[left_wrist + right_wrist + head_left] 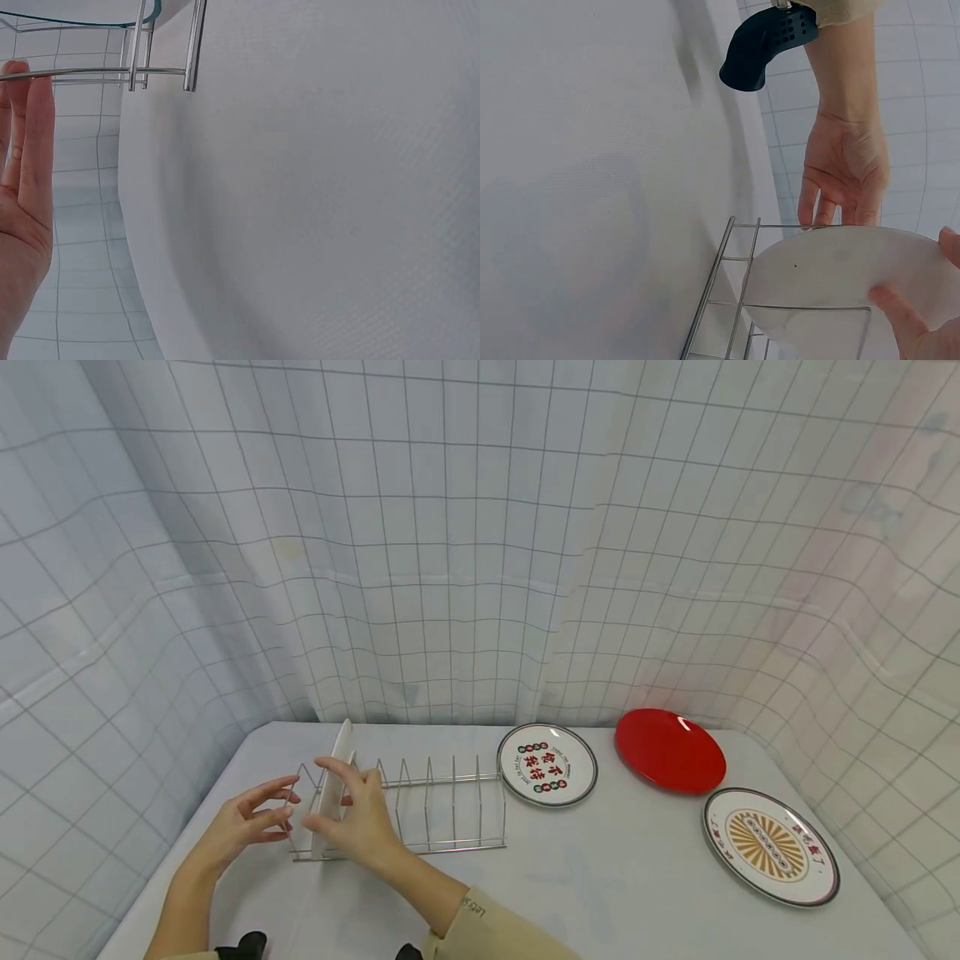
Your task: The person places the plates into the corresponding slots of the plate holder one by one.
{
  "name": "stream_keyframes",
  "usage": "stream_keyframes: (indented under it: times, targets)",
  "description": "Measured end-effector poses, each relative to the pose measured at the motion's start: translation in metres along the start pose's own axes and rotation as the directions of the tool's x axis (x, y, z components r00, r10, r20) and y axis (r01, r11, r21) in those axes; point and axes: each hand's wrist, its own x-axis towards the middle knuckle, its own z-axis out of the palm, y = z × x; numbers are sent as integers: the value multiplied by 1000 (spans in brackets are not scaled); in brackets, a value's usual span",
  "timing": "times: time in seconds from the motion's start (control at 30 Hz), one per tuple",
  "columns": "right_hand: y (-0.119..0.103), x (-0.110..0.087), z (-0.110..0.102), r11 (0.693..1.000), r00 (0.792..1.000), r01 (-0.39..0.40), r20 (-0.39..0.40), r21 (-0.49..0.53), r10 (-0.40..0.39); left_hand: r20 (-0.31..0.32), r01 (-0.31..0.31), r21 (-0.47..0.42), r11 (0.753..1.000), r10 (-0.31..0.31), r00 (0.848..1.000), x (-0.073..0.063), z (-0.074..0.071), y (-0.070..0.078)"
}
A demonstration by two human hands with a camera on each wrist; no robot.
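A white plate (342, 742) stands on edge at the left end of a metal wire dish rack (453, 845). My right hand (365, 818) holds this plate, thumb and fingers on it; in the right wrist view the thumb presses the pale face of the plate (821, 266). At the rack's left end is my left hand (240, 827), fingers slightly bent. Seen from the left wrist, the fingertips of the left hand (26, 165) touch an end wire of the rack (90, 71). Part of the plate is hidden behind my right hand.
Right of the rack lie a white plate with red lettering (547, 793), a red plate (667, 752) and a white plate with a golden sunburst (772, 847). All rest on the white table (600, 877). Grid-patterned curtains (450, 568) surround the back and sides.
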Motion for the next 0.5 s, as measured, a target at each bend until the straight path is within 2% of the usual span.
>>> stream_keyframes:
  times: [0.17, 0.3, 0.4, 0.5]
  targets:
    - [0, -1, -2, 1000, 1000, -3, 24, -24, 4, 2, -2, -24, 1000, 2, 1000, 0, -1, -2]
    - [-1, -2, -14, 1000, 997, -3, 74, -2, 4, 4, -2, -30, 1000, 2, 1000, 0, -1, -3]
    - [-3, -2, -30, 994, 997, -47, 73, 100, 39, 8, -4, -37, 999, 4, 1000, 0, -1, -3]
    - [-2, -2, -55, 975, 998, -64, 31, 211, 58, 13, -11, -51, 999, 11, 1000, -1, -2, -3]
